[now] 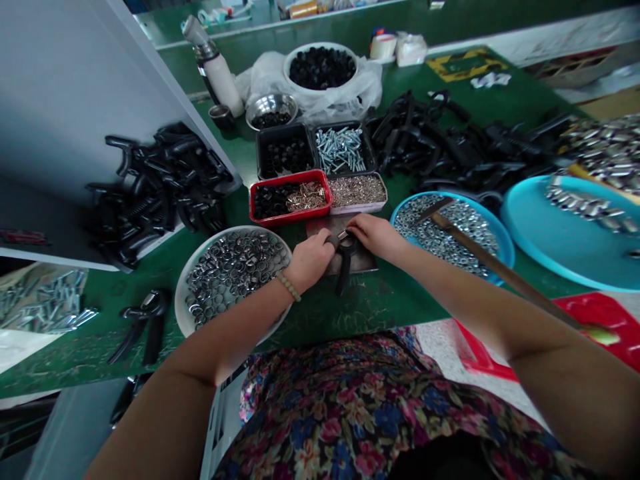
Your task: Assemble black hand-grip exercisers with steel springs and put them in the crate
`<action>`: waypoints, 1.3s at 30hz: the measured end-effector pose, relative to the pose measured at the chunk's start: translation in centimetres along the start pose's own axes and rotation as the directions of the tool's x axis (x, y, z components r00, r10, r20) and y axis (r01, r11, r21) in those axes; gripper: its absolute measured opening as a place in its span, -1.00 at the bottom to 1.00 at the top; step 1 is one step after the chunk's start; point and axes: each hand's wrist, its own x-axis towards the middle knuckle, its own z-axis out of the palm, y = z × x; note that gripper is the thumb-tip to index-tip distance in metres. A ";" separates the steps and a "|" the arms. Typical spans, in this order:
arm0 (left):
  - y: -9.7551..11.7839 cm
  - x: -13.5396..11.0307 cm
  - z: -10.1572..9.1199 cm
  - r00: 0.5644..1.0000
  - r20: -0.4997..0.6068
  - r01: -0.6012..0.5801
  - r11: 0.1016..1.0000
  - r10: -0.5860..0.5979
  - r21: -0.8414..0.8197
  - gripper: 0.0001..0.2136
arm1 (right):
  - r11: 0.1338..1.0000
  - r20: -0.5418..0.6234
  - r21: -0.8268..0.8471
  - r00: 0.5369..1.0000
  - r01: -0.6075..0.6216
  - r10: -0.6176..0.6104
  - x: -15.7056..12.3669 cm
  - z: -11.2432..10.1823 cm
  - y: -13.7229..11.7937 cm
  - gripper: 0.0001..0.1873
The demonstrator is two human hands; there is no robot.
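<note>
My left hand (pixel 311 259) and my right hand (pixel 376 237) meet over a dark metal plate (pixel 367 261) on the green bench. Between them they grip a black plastic handle piece (pixel 343 270) whose legs point toward me. Both hands are closed, fingers pinched at the top of the piece, where a small silver part shows. A bead bracelet sits on my left wrist. A white bowl of metal rings (pixel 233 272) lies just left of my left hand. A blue bowl of small nuts (pixel 453 230) lies right of my right hand.
Trays of black caps, screws and small metal parts (pixel 320 173) stand behind the plate. Piles of black handles lie at the left (pixel 160 187) and back right (pixel 450 147). An assembled black handle (pixel 145 323) lies at the front left. A wooden-handled tool (pixel 500 270) rests across the blue bowl.
</note>
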 end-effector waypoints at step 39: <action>1.7 -0.1 0.2 0.934 -0.028 0.335 0.898 -0.357 -0.285 -0.77 | 0.971 0.133 -0.214 0.988 0.102 -0.074 -0.5 -1.1 -1.6 -0.66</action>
